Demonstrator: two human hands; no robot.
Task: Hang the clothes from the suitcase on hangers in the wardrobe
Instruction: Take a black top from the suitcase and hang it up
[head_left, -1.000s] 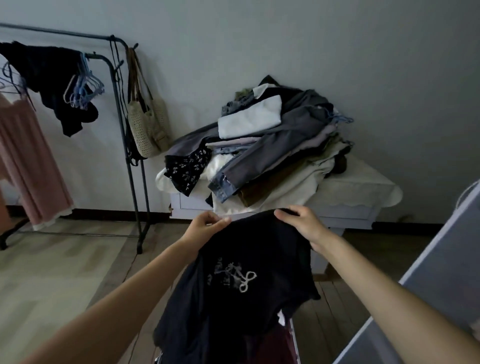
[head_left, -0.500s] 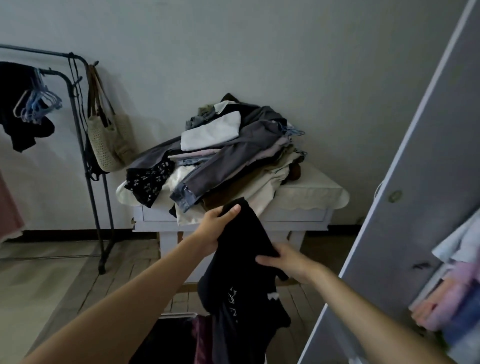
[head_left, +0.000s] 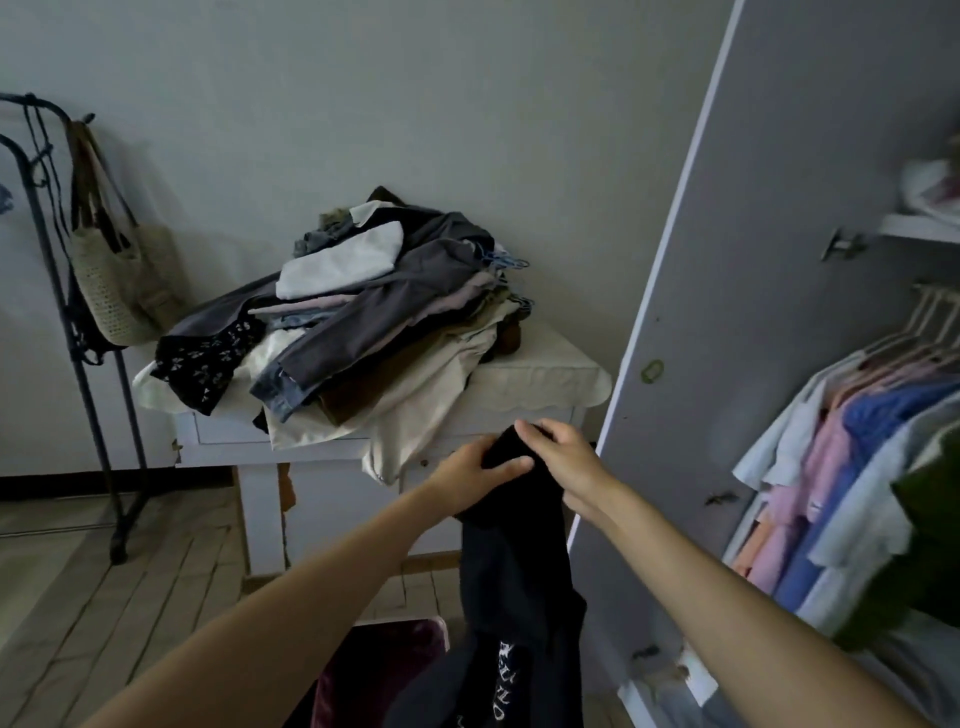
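Observation:
A black garment with white print (head_left: 514, 582) hangs bunched in front of me, its top gathered between both hands. My left hand (head_left: 475, 475) grips the top from the left. My right hand (head_left: 563, 460) pinches the same top edge from the right, touching the left. Below, at the bottom edge, lies the open suitcase (head_left: 379, 670) with dark red cloth inside. On the right stands the wardrobe, its grey door (head_left: 727, 291) swung open. Several shirts (head_left: 831, 467) hang inside it on white hangers (head_left: 919, 322).
A white table (head_left: 550, 374) straight ahead carries a tall pile of folded clothes (head_left: 363, 312). A black clothes rack (head_left: 78, 332) with a woven bag (head_left: 119, 280) stands at the left. A wardrobe shelf (head_left: 919, 228) sits above the rail. The floor is pale wood planks.
My view has swung right, bringing the wardrobe's inside into sight. The spread-out garment has been gathered into a narrow bunch, and my hands have come together at its top.

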